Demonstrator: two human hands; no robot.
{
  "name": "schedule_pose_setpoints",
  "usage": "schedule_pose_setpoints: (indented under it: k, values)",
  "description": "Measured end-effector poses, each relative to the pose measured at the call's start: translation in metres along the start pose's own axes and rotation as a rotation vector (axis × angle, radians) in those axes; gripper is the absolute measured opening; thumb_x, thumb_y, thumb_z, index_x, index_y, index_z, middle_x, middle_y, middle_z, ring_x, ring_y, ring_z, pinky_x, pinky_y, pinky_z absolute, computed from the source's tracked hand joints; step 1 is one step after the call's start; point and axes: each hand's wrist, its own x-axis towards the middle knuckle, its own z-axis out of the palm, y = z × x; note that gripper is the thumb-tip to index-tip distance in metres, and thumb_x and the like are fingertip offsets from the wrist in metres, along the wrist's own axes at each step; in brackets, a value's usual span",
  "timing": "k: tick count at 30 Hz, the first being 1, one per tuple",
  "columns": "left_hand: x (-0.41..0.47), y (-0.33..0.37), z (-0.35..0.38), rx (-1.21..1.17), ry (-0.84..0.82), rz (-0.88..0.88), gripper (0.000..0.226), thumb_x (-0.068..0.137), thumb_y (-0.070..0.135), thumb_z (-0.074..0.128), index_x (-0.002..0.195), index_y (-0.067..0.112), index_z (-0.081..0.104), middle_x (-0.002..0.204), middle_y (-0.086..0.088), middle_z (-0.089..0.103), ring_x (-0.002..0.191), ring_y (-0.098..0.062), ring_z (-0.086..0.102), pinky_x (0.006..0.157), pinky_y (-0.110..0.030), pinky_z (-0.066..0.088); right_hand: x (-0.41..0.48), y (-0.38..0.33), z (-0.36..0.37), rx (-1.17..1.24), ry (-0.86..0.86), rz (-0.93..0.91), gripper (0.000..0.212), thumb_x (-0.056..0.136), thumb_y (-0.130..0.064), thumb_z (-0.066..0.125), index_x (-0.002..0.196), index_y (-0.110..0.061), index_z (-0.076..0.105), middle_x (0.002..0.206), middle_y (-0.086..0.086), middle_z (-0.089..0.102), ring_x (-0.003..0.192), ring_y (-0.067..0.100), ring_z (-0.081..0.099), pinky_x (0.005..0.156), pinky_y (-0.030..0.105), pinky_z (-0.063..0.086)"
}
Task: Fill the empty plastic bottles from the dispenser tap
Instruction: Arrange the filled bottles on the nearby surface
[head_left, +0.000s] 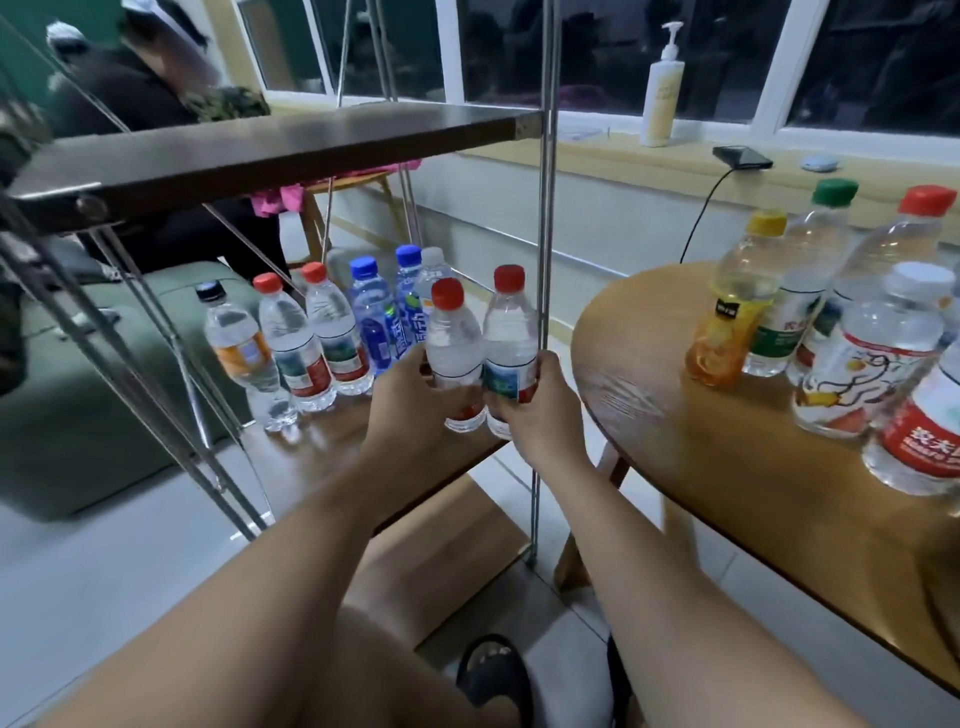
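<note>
**On the rack's middle shelf: a red-capped bottle in each hand**

Over the near right corner of the brown wooden shelf board (332, 431), the person holds two small clear plastic bottles side by side and touching. The left hand (410, 395) grips the left red-capped bottle (452, 338) and the right hand (540, 410) grips the right red-capped bottle (509, 332). The fingers of both hands curl round the lower bodies, over the labels.

Both bottles stand upright. They have ribbed see-through walls, red screw caps closed on top and a teal, white and red label band. Their bases are at the level of the board; whether they rest on it cannot be told, nor how full they are.

Further left on the same shelf stands a row of capped bottles:
- a black-capped bottle with an orange label (241, 353)
- two more red-capped ones (296, 348)
- two blue-capped bottles with blue labels (371, 322)

A thin metal post (544, 260) of the rack rises just right of the held pair.

To the right, a round wooden table (727, 441) carries larger clear bottles. Among them are a yellow-capped bottle (737, 306), a green-capped bottle (800, 291) and a white-capped bottle with a drawn label (878, 353). On the far windowsill stands a pale pump bottle (661, 98).
</note>
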Motion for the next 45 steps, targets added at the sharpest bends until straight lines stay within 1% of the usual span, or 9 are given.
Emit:
schedule_pose_setpoints:
  k: [3, 8, 14, 22, 26, 30, 34, 40, 45]
  values:
    - [0.015, -0.019, -0.008, 0.018, 0.067, -0.07, 0.052, 0.073, 0.033, 0.1, 0.116, 0.028, 0.072, 0.097, 0.018, 0.078, 0.084, 0.01, 0.07, 0.072, -0.019, 0.054, 0.009, 0.011, 0.032, -0.004, -0.087, 0.051, 0.062, 0.088, -0.028, 0.091, 0.137, -0.022, 0.053, 0.135, 0.001, 0.07, 0.123, 0.027, 0.068, 0.086, 0.025, 0.047]
    - [0.026, -0.051, -0.016, 0.003, 0.154, -0.164, 0.047, 0.072, 0.023, 0.099, 0.112, 0.026, 0.073, 0.09, 0.021, 0.074, 0.074, 0.019, 0.066, 0.057, -0.003, 0.046, 0.027, 0.014, 0.068, -0.016, -0.159, 0.041, 0.064, 0.092, -0.018, 0.087, 0.145, -0.02, 0.052, 0.139, -0.001, 0.069, 0.123, 0.016, 0.064, 0.071, -0.004, 0.036]
    - [0.038, -0.069, -0.023, -0.029, 0.284, -0.221, 0.049, 0.077, 0.027, 0.096, 0.118, 0.027, 0.071, 0.1, 0.016, 0.074, 0.095, -0.008, 0.072, 0.081, -0.027, 0.054, 0.047, 0.018, 0.104, -0.019, -0.174, -0.037, 0.069, 0.085, -0.018, 0.093, 0.144, -0.024, 0.058, 0.134, 0.003, 0.07, 0.127, 0.022, 0.067, 0.103, 0.035, 0.059]
    - [0.062, -0.084, -0.015, 0.017, 0.429, -0.295, 0.067, 0.08, 0.048, 0.09, 0.137, 0.025, 0.065, 0.143, -0.006, 0.053, 0.12, -0.026, 0.061, 0.111, -0.041, 0.05, 0.059, 0.027, 0.135, -0.035, -0.072, -0.072, 0.066, 0.083, -0.029, 0.096, 0.133, -0.013, 0.055, 0.121, 0.007, 0.06, 0.11, 0.023, 0.062, 0.09, 0.033, 0.054]
    - [0.068, -0.091, -0.014, -0.079, 0.446, -0.304, 0.07, 0.081, 0.048, 0.09, 0.142, 0.028, 0.062, 0.127, 0.0, 0.075, 0.119, -0.026, 0.071, 0.107, -0.045, 0.056, 0.068, 0.03, 0.149, -0.07, -0.071, -0.078, 0.046, 0.085, -0.032, 0.092, 0.112, -0.022, 0.057, 0.11, 0.002, 0.072, 0.103, 0.025, 0.068, 0.084, 0.037, 0.057]
    - [0.072, -0.094, -0.017, -0.145, 0.46, -0.345, 0.072, 0.085, 0.044, 0.09, 0.147, 0.025, 0.058, 0.129, 0.0, 0.075, 0.123, -0.025, 0.068, 0.102, -0.037, 0.052, 0.073, 0.028, 0.152, -0.051, -0.127, -0.02, 0.024, 0.095, -0.015, 0.079, 0.109, -0.021, 0.06, 0.111, 0.001, 0.077, 0.107, 0.024, 0.073, 0.091, 0.035, 0.057]
    - [0.071, -0.093, -0.017, -0.151, 0.469, -0.366, 0.07, 0.087, 0.038, 0.089, 0.147, 0.022, 0.057, 0.127, -0.002, 0.074, 0.119, -0.025, 0.069, 0.105, -0.04, 0.054, 0.073, 0.022, 0.148, -0.023, -0.206, 0.006, 0.032, 0.1, -0.014, 0.071, 0.132, -0.019, 0.065, 0.128, 0.003, 0.076, 0.119, 0.023, 0.071, 0.104, 0.037, 0.056]
    - [0.066, -0.083, -0.017, -0.143, 0.47, -0.435, 0.063, 0.087, 0.034, 0.08, 0.137, 0.017, 0.045, 0.117, -0.009, 0.073, 0.106, -0.035, 0.073, 0.096, -0.05, 0.06, 0.066, 0.02, 0.128, -0.022, -0.264, 0.042, 0.032, 0.1, -0.027, 0.078, 0.13, -0.02, 0.067, 0.128, 0.0, 0.074, 0.117, 0.018, 0.07, 0.092, 0.028, 0.05]
    - [0.058, -0.05, -0.01, -0.157, 0.344, -0.316, 0.023, 0.092, 0.031, 0.078, 0.105, 0.023, 0.061, 0.1, 0.001, 0.073, 0.1, -0.024, 0.072, 0.091, -0.043, 0.059, 0.05, 0.005, 0.081, -0.043, -0.223, -0.032, 0.035, 0.101, -0.031, 0.077, 0.133, -0.021, 0.066, 0.131, -0.001, 0.074, 0.116, 0.017, 0.07, 0.086, 0.018, 0.049]
